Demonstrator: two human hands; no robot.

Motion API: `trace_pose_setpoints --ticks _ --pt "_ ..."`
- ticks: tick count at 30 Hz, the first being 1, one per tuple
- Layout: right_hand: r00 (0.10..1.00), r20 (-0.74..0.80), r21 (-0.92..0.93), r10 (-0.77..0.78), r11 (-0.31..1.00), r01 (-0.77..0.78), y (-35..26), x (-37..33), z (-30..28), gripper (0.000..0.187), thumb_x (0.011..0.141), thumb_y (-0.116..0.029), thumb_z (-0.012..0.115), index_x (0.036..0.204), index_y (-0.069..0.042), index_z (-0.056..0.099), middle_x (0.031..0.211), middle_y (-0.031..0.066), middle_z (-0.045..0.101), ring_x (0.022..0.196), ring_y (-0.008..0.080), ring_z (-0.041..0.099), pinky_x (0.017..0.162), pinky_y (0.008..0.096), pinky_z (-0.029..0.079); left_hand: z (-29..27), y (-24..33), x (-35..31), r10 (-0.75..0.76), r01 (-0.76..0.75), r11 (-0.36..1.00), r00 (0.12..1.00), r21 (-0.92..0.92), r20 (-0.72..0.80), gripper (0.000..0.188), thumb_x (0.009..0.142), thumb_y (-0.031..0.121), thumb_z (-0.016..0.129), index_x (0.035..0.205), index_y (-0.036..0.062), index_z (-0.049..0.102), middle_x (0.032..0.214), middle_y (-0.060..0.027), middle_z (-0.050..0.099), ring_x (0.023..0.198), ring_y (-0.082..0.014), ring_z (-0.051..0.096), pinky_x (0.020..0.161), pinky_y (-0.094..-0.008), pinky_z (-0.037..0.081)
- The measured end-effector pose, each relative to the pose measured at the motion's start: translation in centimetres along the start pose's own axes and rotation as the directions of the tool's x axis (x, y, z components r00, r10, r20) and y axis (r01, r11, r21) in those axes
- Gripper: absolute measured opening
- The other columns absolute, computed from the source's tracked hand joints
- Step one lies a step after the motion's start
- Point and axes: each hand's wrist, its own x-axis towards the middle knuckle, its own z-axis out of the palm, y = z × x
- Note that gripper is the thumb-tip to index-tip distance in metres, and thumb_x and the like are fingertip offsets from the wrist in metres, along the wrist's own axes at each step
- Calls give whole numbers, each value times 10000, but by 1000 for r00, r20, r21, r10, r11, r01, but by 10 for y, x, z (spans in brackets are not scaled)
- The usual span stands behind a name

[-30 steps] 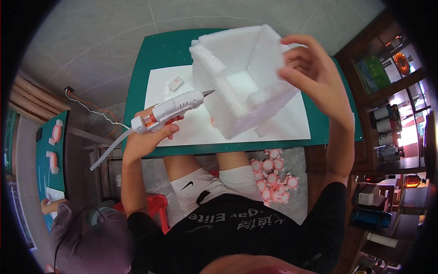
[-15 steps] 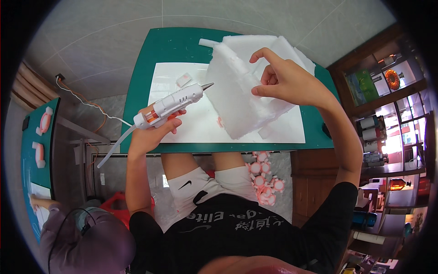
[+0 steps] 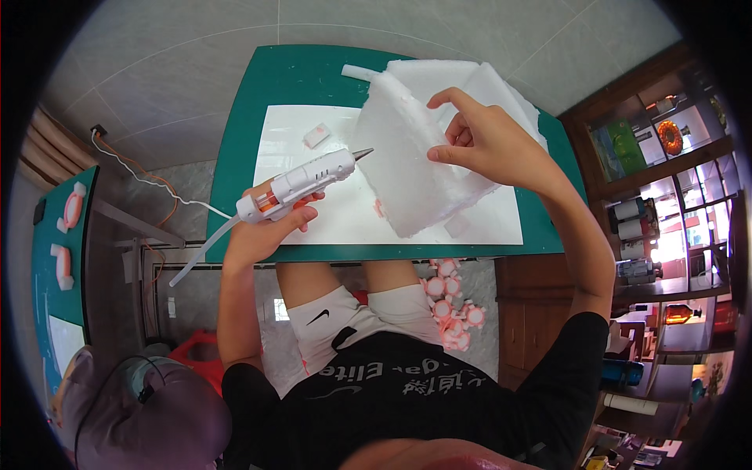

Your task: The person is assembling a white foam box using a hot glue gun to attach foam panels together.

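A white hot glue gun (image 3: 301, 180) is gripped in my left hand (image 3: 262, 232), its metal nozzle aimed to the upper right, close to the foam. Out of its rear sticks a long translucent glue stick (image 3: 205, 249). My right hand (image 3: 493, 145) hovers over the white foam sheets (image 3: 403, 168), with thumb and forefinger apart and the other fingers curled. I see nothing between them. The sheets lie loosely stacked on the right part of a white board (image 3: 313, 223). A small pale block (image 3: 316, 135) rests on the board beyond the gun.
The green table (image 3: 243, 102) carries the board. A white cord (image 3: 180, 199) runs from a wall socket to the gun. Several pink-and-white pieces (image 3: 450, 305) lie on the floor right of my legs. Shelves (image 3: 666, 235) stand at right; a co-worker (image 3: 149, 415) sits at left.
The glue gun in my left hand has shifted slightly to the right. My right hand keeps nearly the same pose. At left, the co-worker's arm has drawn back from their board.
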Motion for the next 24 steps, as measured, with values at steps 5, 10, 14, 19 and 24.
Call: trace_pose_setpoints --ticks 5,10,14,19,24 --pt "998 -37 16 -48 999 49 7 -1 5 404 858 -225 763 1185 -28 629 772 112 679 683 192 645 673 297 508 0 -1 1 -6 6 1000 1000 8 -9 271 837 2 747 1087 -38 650 1038 -141 706 763 -123 630 616 -255 544" --pt "997 -33 -7 -68 998 68 11 4 4 350 891 -175 720 1202 -37 634 784 132 709 696 201 669 683 309 513 -2 -2 1 -27 28 999 999 16 -36 275 833 1 750 1086 -40 652 1032 -141 707 761 -124 630 616 -255 543" --pt "996 -22 -38 -82 996 81 11 6 2 356 911 -132 681 1255 -70 618 772 134 718 710 201 686 675 318 505 -4 -4 -2 -3 3 1000 999 -1 -34 279 832 -5 747 1092 -39 652 1029 -140 709 756 -122 628 615 -256 541" --pt "998 -11 -40 -54 998 53 2 10 -3 392 906 -110 668 1294 -119 613 723 118 699 653 198 644 666 319 493 -6 -10 -2 -10 10 1000 1000 -5 -25 309 834 -9 742 1128 -39 649 1034 -133 710 723 -115 620 614 -255 539" --pt "996 41 -65 -83 994 85 7 14 -4 455 898 -115 683 1345 -183 622 791 109 701 668 195 612 678 325 495 -8 -9 -3 -24 24 1000 1000 8 -11 362 829 -25 732 1178 -41 639 1040 -128 712 713 -114 619 622 -255 540"
